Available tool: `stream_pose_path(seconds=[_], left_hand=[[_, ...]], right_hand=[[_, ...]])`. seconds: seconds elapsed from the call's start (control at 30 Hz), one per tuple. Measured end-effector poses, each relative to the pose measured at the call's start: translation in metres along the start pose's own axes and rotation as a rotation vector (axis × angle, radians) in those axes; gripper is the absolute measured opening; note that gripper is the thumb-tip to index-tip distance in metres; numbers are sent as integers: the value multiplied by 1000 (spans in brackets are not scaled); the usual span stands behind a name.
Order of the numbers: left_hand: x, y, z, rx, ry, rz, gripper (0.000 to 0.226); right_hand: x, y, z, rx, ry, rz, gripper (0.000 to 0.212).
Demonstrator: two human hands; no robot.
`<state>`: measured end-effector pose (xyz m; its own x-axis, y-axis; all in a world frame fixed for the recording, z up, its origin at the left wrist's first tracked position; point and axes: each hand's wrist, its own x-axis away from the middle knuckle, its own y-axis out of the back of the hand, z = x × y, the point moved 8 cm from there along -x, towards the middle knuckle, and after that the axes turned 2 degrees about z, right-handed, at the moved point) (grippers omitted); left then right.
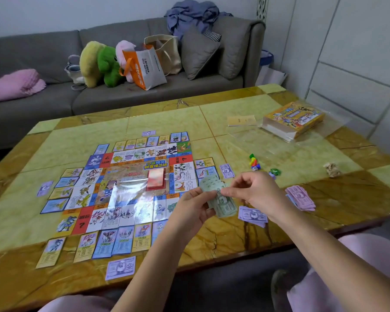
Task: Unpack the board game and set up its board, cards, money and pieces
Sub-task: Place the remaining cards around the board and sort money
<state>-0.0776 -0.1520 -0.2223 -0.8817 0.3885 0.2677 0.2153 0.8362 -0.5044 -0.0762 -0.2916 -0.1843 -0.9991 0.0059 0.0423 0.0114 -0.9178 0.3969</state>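
Note:
The game board [126, 188] lies flat on the table [234, 235], ringed by property cards [109, 243]. A red card deck [156, 179] sits at its centre. My left hand [193, 209] grips a stack of green play money [223, 203] above the board's right edge. My right hand [252, 190] pinches the top green note at its end. Purple notes lie singly around the board [121, 267], and a purple pile [252, 215] and a pink pile [301, 197] rest to the right. Coloured pawns with a die [254, 163] stand beyond my right hand.
The yellow game box [295, 119] stands on clear plastic wrap at the far right, beside a booklet [241, 120]. A crumpled scrap [331, 170] lies near the right edge. A grey sofa [113, 95] with bags, plush toys and cushions runs behind the table.

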Motion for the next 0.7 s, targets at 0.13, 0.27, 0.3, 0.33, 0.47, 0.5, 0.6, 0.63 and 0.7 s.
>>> stream_pose_path(seconds=[0.13,0.27,0.3,0.33,0.47,0.5,0.6,0.63,0.7], left_hand=[[5,0,-7,-22,-6,32,19],[8,6,-11,-23,-7,40,19],[9,8,-11,-24,-1,45,19],[10,10,-11,-28,6,50,19],[8,20,-12,-78,32,41,21],[6,25,-14,-79,36,30,21],[2,39,-23,-45,34,-14,19],[1,44,-26,-38,30,-24,19],[-1,52,-29,-32,25,-45,19]], right_hand=[[-4,-6,-1,51,-46,46,26],[-7,-16,3,-17,-50,97,20],[-8,-18,3,-23,-51,105,18],[-10,-21,3,-18,-48,111,17],[-13,-28,2,22,-42,154,12],[-15,-28,2,27,-45,160,11],[-31,-11,-1,0,-73,103,7],[-40,-2,-4,-6,-90,65,8],[-60,17,-10,43,-133,-19,13]])
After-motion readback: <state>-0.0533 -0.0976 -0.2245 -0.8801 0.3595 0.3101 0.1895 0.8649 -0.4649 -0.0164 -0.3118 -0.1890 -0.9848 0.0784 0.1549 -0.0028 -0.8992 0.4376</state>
